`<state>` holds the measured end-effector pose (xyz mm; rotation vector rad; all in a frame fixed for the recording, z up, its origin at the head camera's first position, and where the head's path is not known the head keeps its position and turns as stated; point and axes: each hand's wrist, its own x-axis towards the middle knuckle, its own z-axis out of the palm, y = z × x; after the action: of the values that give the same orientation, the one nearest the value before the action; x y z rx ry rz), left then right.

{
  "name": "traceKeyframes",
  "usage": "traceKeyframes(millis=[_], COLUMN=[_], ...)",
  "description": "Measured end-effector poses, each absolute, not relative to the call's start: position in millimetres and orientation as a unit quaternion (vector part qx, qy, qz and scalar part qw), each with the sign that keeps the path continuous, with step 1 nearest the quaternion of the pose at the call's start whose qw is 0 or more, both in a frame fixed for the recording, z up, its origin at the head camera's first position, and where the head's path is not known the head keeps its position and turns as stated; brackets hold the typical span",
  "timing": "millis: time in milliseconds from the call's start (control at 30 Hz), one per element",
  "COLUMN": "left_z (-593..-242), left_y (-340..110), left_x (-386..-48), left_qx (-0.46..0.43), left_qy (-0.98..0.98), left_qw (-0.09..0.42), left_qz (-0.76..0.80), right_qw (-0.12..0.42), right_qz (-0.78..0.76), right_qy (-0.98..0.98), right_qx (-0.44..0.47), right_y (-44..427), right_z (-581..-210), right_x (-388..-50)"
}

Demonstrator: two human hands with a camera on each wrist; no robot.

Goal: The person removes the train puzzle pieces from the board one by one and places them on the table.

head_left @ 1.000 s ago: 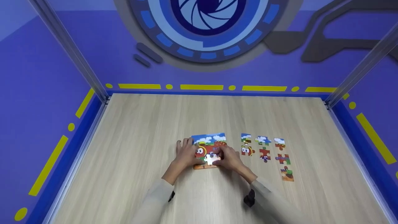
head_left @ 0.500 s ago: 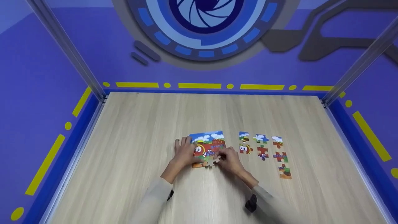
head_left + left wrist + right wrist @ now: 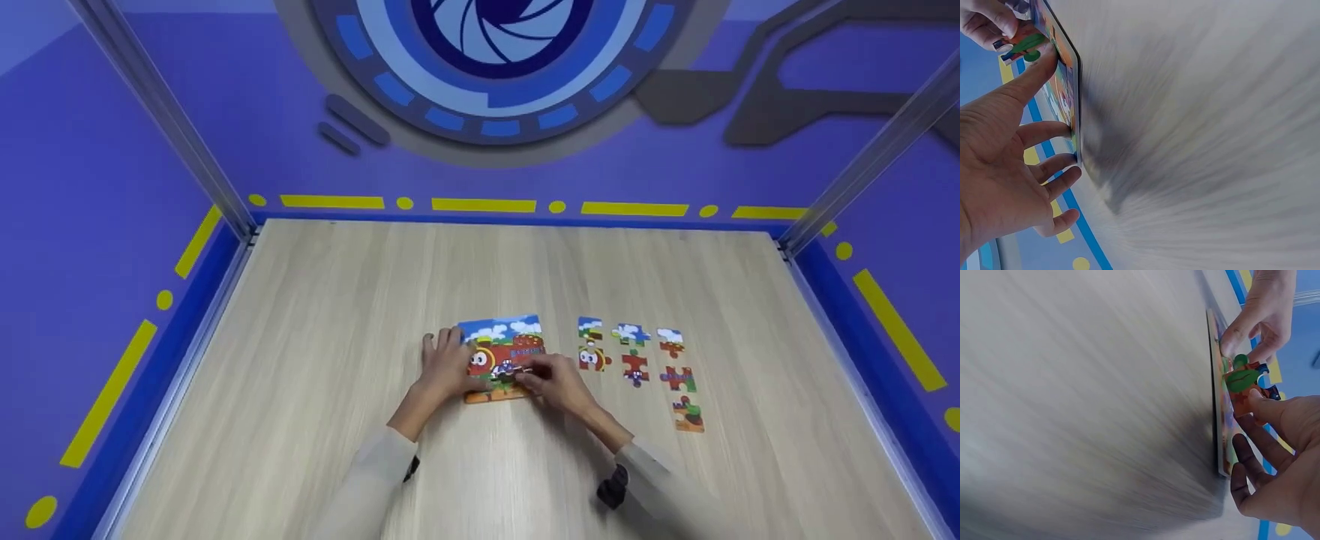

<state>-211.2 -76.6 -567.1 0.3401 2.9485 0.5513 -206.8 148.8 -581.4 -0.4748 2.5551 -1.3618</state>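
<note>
A picture puzzle board (image 3: 502, 327) with a red cartoon train, blue sky and clouds lies on the table before me. My left hand (image 3: 444, 373) rests on its left side; in the left wrist view the thumb lies on the board (image 3: 1070, 84) and the fingertips touch its edge, fairly straight. Above the lower part of the board, my right hand (image 3: 561, 381) pinches a jigsaw piece between thumb and fingers. That piece (image 3: 1244, 382) is orange and green with a dark part, held up and tilted. Its face is only partly visible in the head view.
To the right of the board, several loose jigsaw pieces (image 3: 635, 367) lie face up in three columns. The pale wooden table (image 3: 337, 300) is bounded by blue-purple panels (image 3: 480, 180) at the back and both sides.
The jigsaw piece in my right hand has turned from its pale side towards the camera to a tilt, uncovering more of the board's bottom. My left hand stays on the board's left side.
</note>
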Motion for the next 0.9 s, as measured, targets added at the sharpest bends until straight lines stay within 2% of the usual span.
traceKeyframes(millis=[467,900], left_z=[-569,-570], left_y=[-81,-78], left_x=[-212,-210], left_qx=[0.119,0.111], left_qy=[0.970,0.974], left_qw=[0.070,0.070], left_qz=[0.202,0.185], right_qw=[0.116,0.116], right_qz=[-0.501,-0.519], right_qy=[0.850,0.836], right_qx=[-0.112,-0.137], right_y=[158,185], right_z=[-579,-573], right_x=[-205,-202])
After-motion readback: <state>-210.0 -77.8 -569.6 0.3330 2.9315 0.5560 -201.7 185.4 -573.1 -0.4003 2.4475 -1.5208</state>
